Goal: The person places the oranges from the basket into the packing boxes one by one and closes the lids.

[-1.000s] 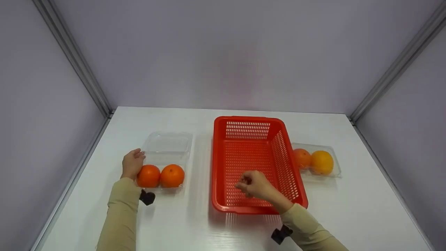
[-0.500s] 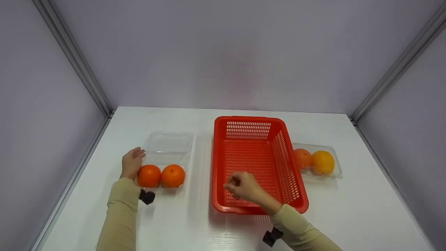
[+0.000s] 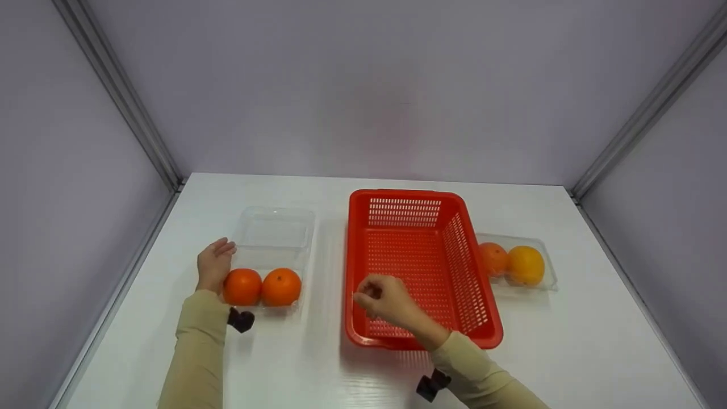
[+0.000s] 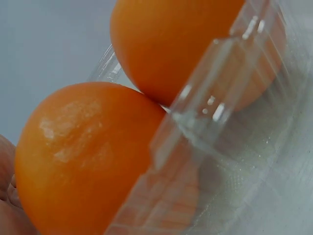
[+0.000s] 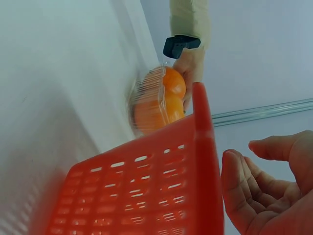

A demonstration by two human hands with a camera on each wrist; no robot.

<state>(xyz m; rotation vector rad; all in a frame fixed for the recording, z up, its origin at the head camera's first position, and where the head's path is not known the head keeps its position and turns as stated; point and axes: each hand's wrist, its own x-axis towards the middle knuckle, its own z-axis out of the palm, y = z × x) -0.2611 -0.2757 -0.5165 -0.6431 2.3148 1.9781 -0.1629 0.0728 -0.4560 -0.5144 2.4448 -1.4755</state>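
My left hand [image 3: 214, 266] lies along the left side of a clear plastic clamshell box [image 3: 275, 232], fingers relaxed. The box's lid is folded back, away from me. In its near half sit two oranges, a left one [image 3: 242, 287] and a right one [image 3: 281, 287]; the left wrist view shows both oranges [image 4: 98, 156] large behind the clear wall. Over the near left part of a red plastic basket [image 3: 353, 250] hovers my right hand [image 3: 389, 301]. Its fingers are loosely bent with nothing between them, thumb apart from the fingertips in the right wrist view.
Right of the basket lies another clear plastic box [image 3: 550, 278] with an orange [image 3: 493, 258] and a yellower round fruit [image 3: 525, 265], partly behind the basket's rim. Everything stands on a white table [image 3: 318, 363] with pale panels on three sides.
My right hand has moved left over the basket, toward its left rim. The left box's lid stands slightly higher. My left hand has barely shifted.
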